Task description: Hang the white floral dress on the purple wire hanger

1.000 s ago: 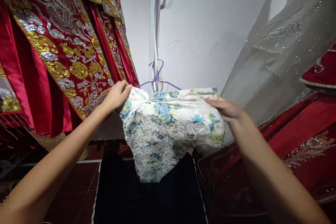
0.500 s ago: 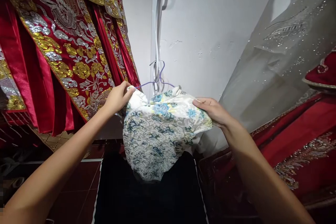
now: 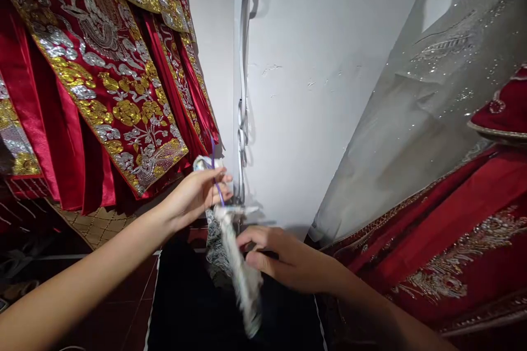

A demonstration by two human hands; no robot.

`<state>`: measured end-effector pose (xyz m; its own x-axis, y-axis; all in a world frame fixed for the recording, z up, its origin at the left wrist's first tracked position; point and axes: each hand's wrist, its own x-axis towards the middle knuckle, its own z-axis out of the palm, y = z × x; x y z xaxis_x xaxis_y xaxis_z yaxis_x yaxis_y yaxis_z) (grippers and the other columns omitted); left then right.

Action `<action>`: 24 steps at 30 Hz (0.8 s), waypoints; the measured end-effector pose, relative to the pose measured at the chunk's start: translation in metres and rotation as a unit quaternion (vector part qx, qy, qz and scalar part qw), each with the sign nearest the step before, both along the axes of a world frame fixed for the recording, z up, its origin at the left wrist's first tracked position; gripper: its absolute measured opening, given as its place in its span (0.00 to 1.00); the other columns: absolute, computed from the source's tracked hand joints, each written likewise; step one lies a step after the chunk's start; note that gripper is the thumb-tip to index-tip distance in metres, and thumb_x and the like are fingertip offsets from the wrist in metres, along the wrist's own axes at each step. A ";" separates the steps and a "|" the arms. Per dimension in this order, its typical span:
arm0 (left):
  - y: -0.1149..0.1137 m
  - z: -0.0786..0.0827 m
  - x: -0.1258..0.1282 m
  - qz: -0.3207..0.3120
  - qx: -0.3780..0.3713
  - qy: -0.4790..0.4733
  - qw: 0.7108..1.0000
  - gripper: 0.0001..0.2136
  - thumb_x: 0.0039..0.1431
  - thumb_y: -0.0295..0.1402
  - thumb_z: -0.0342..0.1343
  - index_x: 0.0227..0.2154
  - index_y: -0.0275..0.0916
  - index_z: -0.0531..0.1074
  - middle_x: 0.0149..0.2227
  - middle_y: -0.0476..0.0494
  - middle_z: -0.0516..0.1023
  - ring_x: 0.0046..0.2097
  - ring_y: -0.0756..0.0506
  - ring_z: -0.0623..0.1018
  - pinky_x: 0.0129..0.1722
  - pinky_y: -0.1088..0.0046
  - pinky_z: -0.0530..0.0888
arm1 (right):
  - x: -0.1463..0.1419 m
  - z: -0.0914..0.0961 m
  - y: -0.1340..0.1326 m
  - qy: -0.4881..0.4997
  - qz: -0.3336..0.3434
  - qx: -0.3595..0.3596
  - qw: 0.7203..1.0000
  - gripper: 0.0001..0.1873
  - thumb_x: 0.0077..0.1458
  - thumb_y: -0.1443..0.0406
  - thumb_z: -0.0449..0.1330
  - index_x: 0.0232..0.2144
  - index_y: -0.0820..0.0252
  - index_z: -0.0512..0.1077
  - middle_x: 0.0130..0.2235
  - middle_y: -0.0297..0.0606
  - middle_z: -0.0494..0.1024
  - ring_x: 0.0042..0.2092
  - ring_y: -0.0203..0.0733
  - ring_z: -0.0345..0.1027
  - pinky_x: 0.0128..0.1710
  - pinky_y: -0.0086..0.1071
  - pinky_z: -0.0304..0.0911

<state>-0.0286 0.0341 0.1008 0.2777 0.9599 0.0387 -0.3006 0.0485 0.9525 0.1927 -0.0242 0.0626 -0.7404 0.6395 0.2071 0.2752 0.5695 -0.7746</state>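
evidently, the floral garment [image 3: 237,263] hangs nearly edge-on between the two hands, low in front of the wall [image 3: 304,27] and above the black cloth [image 3: 185,307] at the person's lap. the left hand [image 3: 191,197] has its thumb and fingers bent loosely around the purple hanger [image 3: 218,191], up by the garment's top edge. the right hand [image 3: 284,258] is beside the hanging white part, fingers curled and thumb a little apart; with the cloth blurred there, it is hard to tell whether the fingertips pinch it or merely brush it.

to handle this well, the left hand would do best to keep the hanger firm and level, since a loose hold could let it twist and the cloth slide off one end. the right hand seems better used lightly, smoothing along the fabric rather than tugging, and with the hem clear of the white strap [image 3: 243,77] alongside.

counted up: two bare hands, one floral garment, one purple hanger, one white strap down the wall. around them show one red and gold embroidered outfit [image 3: 127,112] on the left, one grey sparkling dress [image 3: 395,115] on the right, and at least one red beaded garment [image 3: 457,230] below it.
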 end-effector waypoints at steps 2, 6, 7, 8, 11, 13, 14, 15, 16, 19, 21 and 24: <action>-0.018 -0.005 -0.012 -0.066 -0.064 0.046 0.995 0.09 0.60 0.34 0.59 0.39 0.34 0.71 0.28 0.50 0.69 0.19 0.58 0.58 0.19 0.81 0.60 | 0.003 -0.004 0.016 -0.023 0.023 0.008 0.999 0.15 0.65 0.60 0.53 0.48 0.56 0.74 0.46 0.39 0.78 0.45 0.43 0.71 0.47 0.35 0.65; -0.042 -0.004 -0.042 -0.119 0.022 0.305 0.945 0.13 0.63 0.42 0.55 0.35 0.37 0.73 0.24 0.51 0.69 0.21 0.54 0.61 0.19 0.79 0.59 | 0.025 -0.019 0.069 0.046 -0.211 0.100 0.971 0.21 0.64 0.55 0.54 0.57 0.52 0.68 0.57 0.44 0.70 0.56 0.50 0.66 0.53 0.42 0.63; -0.044 0.000 -0.047 -0.105 0.079 0.372 0.919 0.14 0.64 0.44 0.54 0.32 0.37 0.73 0.24 0.49 0.70 0.24 0.52 0.66 0.22 0.78 0.63 | 0.031 -0.023 0.079 0.060 -0.246 0.121 0.960 0.23 0.63 0.55 0.55 0.58 0.51 0.67 0.60 0.44 0.67 0.59 0.51 0.63 0.54 0.43 0.62; -0.044 0.006 -0.052 -0.078 0.140 0.424 0.891 0.16 0.64 0.44 0.52 0.29 0.38 0.73 0.25 0.48 0.72 0.27 0.51 0.69 0.26 0.77 0.65 | 0.035 -0.026 0.087 0.064 -0.247 0.127 0.959 0.24 0.62 0.54 0.56 0.58 0.51 0.67 0.61 0.44 0.65 0.61 0.52 0.61 0.55 0.43 0.62; -0.031 0.026 -0.060 0.020 0.270 0.494 0.826 0.16 0.65 0.45 0.51 0.30 0.39 0.73 0.27 0.48 0.75 0.31 0.48 0.73 0.32 0.74 0.69 | 0.042 -0.030 0.102 0.061 -0.157 0.057 0.984 0.17 0.62 0.51 0.56 0.41 0.56 0.76 0.44 0.41 0.76 0.47 0.48 0.70 0.45 0.37 0.66; -0.014 0.038 -0.061 0.114 0.328 0.482 0.804 0.14 0.63 0.45 0.53 0.35 0.39 0.74 0.31 0.46 0.77 0.33 0.46 0.75 0.35 0.71 0.71 | 0.041 -0.027 0.112 0.131 -0.160 0.020 0.978 0.19 0.60 0.50 0.57 0.30 0.58 0.73 0.30 0.36 0.73 0.35 0.42 0.69 0.37 0.33 0.65; -0.006 0.041 -0.059 0.173 0.361 0.467 0.788 0.13 0.62 0.44 0.54 0.38 0.39 0.74 0.34 0.45 0.78 0.36 0.44 0.76 0.38 0.69 0.72 | 0.039 -0.022 0.119 0.191 -0.192 0.018 0.962 0.19 0.58 0.50 0.59 0.28 0.58 0.72 0.28 0.34 0.72 0.32 0.40 0.68 0.34 0.32 0.64; 0.002 0.042 -0.056 0.236 0.398 0.448 0.765 0.12 0.62 0.43 0.55 0.40 0.40 0.73 0.38 0.43 0.78 0.40 0.43 0.77 0.43 0.66 0.72 | 0.036 -0.016 0.129 0.253 -0.229 0.020 0.940 0.19 0.56 0.49 0.61 0.27 0.58 0.72 0.27 0.34 0.72 0.32 0.40 0.67 0.34 0.32 0.64; 0.009 0.041 -0.052 0.301 0.433 0.429 0.733 0.12 0.62 0.41 0.55 0.43 0.40 0.73 0.42 0.42 0.77 0.44 0.41 0.76 0.47 0.63 0.71 | 0.033 -0.007 0.140 0.308 -0.260 0.018 0.915 0.18 0.53 0.49 0.64 0.28 0.58 0.72 0.28 0.34 0.73 0.32 0.41 0.68 0.34 0.32 0.64; 0.021 0.020 -0.032 0.413 0.510 0.390 0.647 0.12 0.63 0.37 0.53 0.48 0.42 0.71 0.45 0.40 0.74 0.50 0.38 0.71 0.53 0.56 0.66 | 0.028 0.025 0.173 0.405 -0.298 -0.011 0.864 0.20 0.44 0.49 0.68 0.30 0.58 0.73 0.29 0.35 0.75 0.34 0.43 0.70 0.35 0.34 0.67; 0.022 -0.006 -0.016 0.365 0.523 0.398 0.659 0.12 0.64 0.36 0.52 0.48 0.43 0.70 0.39 0.41 0.74 0.45 0.38 0.72 0.49 0.58 0.67 | 0.034 0.043 0.186 0.441 -0.316 -0.013 0.840 0.20 0.43 0.48 0.68 0.29 0.57 0.73 0.28 0.36 0.76 0.35 0.45 0.72 0.36 0.35 0.69; 0.021 -0.051 0.001 0.187 0.436 0.458 0.752 0.17 0.66 0.38 0.48 0.57 0.44 0.65 0.30 0.46 0.73 0.34 0.41 0.73 0.39 0.64 0.67 | 0.056 0.046 0.183 0.459 -0.351 0.016 0.816 0.20 0.45 0.46 0.66 0.28 0.56 0.72 0.31 0.38 0.78 0.40 0.49 0.75 0.37 0.37 0.71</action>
